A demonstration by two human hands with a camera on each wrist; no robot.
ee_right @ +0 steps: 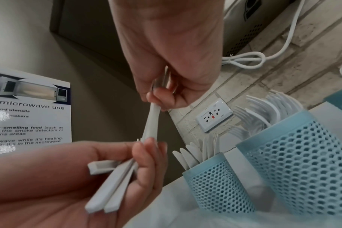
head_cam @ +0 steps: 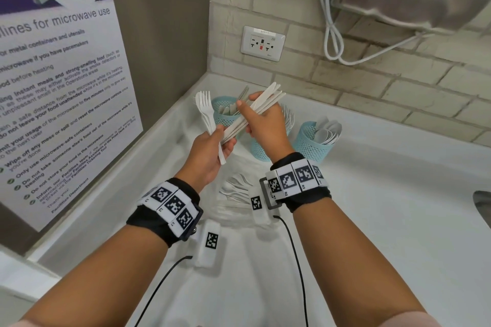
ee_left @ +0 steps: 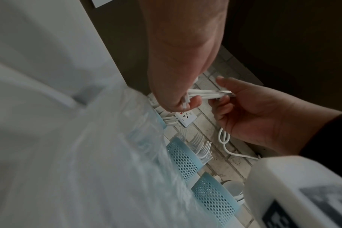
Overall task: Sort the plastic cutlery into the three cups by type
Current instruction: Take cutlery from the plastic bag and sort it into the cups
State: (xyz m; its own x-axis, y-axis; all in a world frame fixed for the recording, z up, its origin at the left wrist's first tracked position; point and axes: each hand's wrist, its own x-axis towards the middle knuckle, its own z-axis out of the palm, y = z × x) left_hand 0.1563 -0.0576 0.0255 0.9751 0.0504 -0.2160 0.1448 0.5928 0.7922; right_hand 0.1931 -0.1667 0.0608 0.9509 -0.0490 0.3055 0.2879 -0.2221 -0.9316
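Countertop (head_cam: 372, 207) white, brick backsplash (head_cam: 345, 79); left hand (head_cam: 210, 151) pinching forks (head_cam: 206, 106), right hand (head_cam: 265, 119) gripping probably knives (head_cam: 265, 101).

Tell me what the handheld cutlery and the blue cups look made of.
Cutlery: matte white plastic by its look, thin flat moulded handles with squared ends. Blue cups: apparently moulded plastic, pale blue, perforated mesh walls with a solid rim, slightly satin.

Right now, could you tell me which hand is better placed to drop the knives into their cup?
Probably the right hand: it grips the knives above the knife cup, while the left hand holds forks.
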